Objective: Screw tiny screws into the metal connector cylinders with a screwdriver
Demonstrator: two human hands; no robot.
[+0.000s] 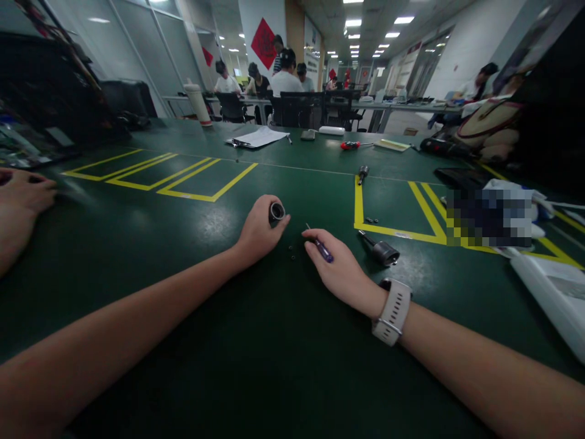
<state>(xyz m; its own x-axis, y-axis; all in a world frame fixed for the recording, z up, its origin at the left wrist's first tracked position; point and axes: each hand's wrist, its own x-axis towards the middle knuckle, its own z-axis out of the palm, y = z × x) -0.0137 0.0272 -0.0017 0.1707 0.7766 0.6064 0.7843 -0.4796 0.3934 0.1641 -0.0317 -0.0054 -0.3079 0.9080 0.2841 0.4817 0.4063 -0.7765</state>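
My left hand (pixel 259 227) is closed around a dark hollow cylindrical part (pixel 276 211), its round open end facing me. In my right hand (pixel 336 265) lies a small screwdriver (pixel 324 251) with a purple handle, its thin shaft pointing up and left toward the cylinder but apart from it. Two tiny dark pieces (pixel 293 257) rest on the green table (pixel 256 341) between my hands. Just beyond my right hand lies a dark metal part (pixel 384 252) with a wide cup-like end and a narrow shaft. My right wrist wears a watch (pixel 393 311) with a pale strap.
Yellow tape (pixel 359 204) marks boxes on the table; small dark pieces (pixel 372 220) and another metal part (pixel 362 174) lie there. Farther back are a red screwdriver (pixel 351 146), papers (pixel 260 138) and a tumbler (pixel 198 105). Another person's hand (pixel 22 198) is at left, a white tray (pixel 555 299) at right.
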